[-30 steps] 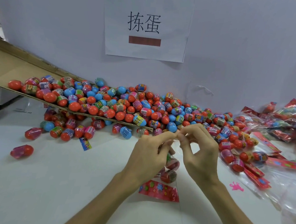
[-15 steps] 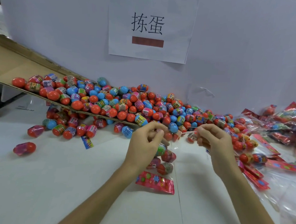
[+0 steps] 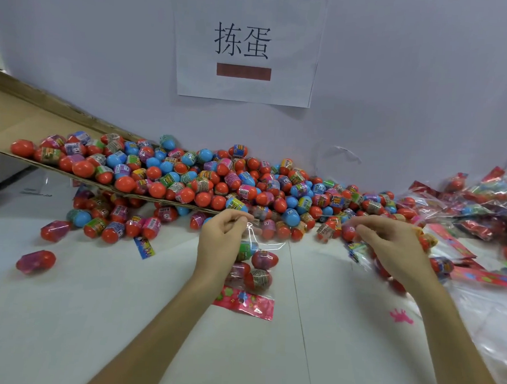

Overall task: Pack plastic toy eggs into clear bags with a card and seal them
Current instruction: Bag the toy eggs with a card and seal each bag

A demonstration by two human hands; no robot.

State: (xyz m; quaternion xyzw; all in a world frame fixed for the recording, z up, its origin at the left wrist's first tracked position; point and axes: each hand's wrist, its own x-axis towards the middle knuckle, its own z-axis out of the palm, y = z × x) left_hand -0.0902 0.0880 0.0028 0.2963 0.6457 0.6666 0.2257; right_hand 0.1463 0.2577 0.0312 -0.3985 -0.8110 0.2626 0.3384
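White surface [image 3: 90, 315], egg pile [image 3: 217, 183] beyond hands | left hand [image 3: 222, 243] pinches clear bag [image 3: 261, 262] top | right hand [image 3: 394, 251] curled, hold unclear

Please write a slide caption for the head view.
Left hand pinches a filled clear bag; right hand hovers beside the egg pile.

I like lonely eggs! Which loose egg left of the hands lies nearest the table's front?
The red-and-purple egg lying on its side alone on the white table; the other loose eggs sit further back, nearer the pile.
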